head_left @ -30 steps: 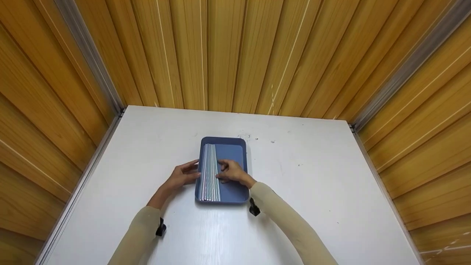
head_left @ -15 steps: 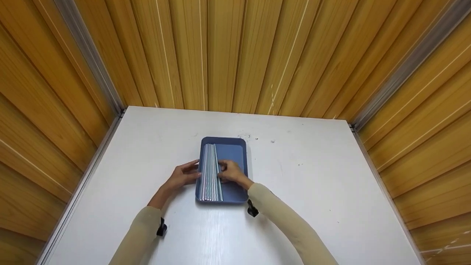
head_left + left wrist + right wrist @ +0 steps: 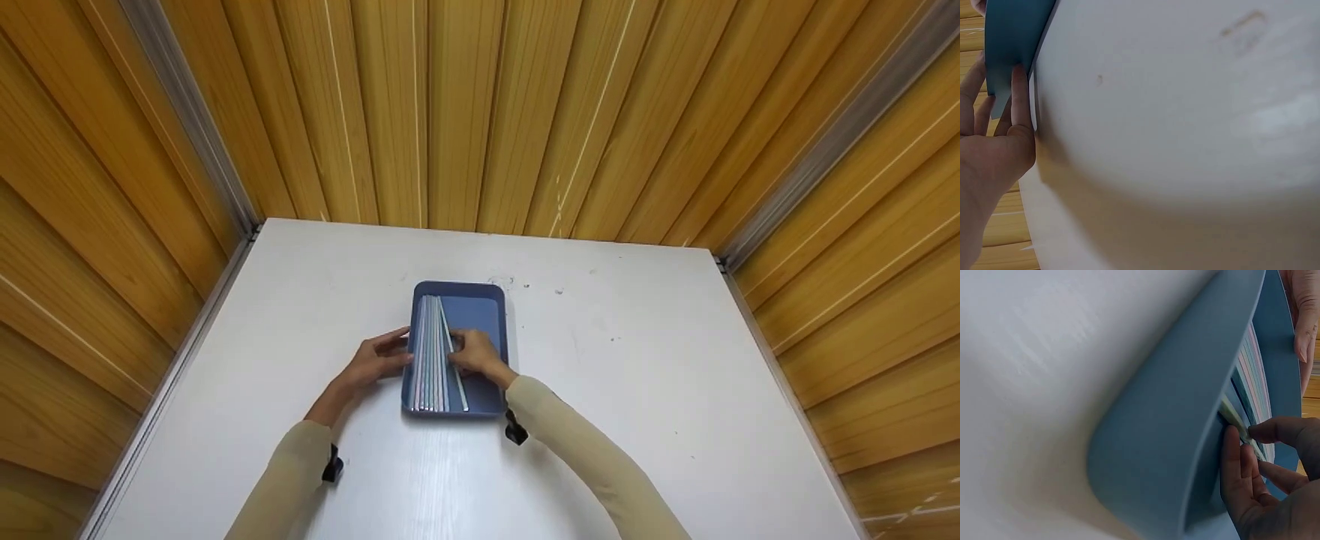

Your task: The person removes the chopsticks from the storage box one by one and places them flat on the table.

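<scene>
In the head view a blue rectangular tray holds a row of slim pastel chopsticks, their shiny thicker ends toward me. My right hand is inside the tray. Its thumb and fingers pinch one pale chopstick, whose near end slants away from the row. The right wrist view shows this pale chopstick between the fingertips, beside the pink, white and green ones. My left hand touches the tray's left wall from outside, its fingers fairly straight, as the left wrist view also shows on the blue wall.
The tray rests on a white table with small dark marks beyond it. Wood-patterned panels rise behind and at both sides, with grey metal posts at the corners. Black wrist devices sit under both sleeves.
My right hand has drawn the rightmost chopstick's near end away from the row to the right, opening a gap. My left hand stays at the tray's wall.
</scene>
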`<move>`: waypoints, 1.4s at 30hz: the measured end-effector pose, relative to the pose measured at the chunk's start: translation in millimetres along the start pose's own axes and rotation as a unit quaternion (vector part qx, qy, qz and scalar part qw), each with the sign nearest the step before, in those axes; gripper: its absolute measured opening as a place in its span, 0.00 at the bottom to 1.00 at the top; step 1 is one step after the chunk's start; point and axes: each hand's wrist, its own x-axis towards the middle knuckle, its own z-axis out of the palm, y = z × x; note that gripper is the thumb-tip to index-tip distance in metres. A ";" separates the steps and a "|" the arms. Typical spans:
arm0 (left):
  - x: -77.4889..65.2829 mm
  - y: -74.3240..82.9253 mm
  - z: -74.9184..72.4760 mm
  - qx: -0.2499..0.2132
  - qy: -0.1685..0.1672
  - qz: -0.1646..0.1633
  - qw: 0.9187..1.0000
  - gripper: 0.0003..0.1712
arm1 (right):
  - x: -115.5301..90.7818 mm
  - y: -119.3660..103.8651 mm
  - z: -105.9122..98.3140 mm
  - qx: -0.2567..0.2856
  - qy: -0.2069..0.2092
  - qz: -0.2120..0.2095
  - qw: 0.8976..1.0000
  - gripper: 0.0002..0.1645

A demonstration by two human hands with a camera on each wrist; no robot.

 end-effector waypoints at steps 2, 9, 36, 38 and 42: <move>0.0 0.1 1.3 -0.003 -0.004 0.001 1.000 0.40 | -1.7 0.7 -1.3 -0.015 0.002 -0.007 1.000 0.37; 0.9 -0.8 3.2 -0.011 -0.008 0.002 1.000 0.40 | -8.0 0.6 -8.0 0.057 -0.023 0.035 0.997 0.44; -4.0 4.1 1.8 0.005 0.007 -0.015 1.000 0.40 | -23.9 3.2 -50.8 0.238 -0.068 0.100 0.964 0.44; -3.7 3.8 1.8 0.004 0.007 -0.012 1.000 0.40 | -25.4 2.9 -57.1 0.238 -0.063 0.104 0.964 0.44; -3.5 3.4 1.2 0.003 0.007 -0.011 1.000 0.40 | -27.6 4.0 -70.4 0.240 -0.052 0.107 0.964 0.47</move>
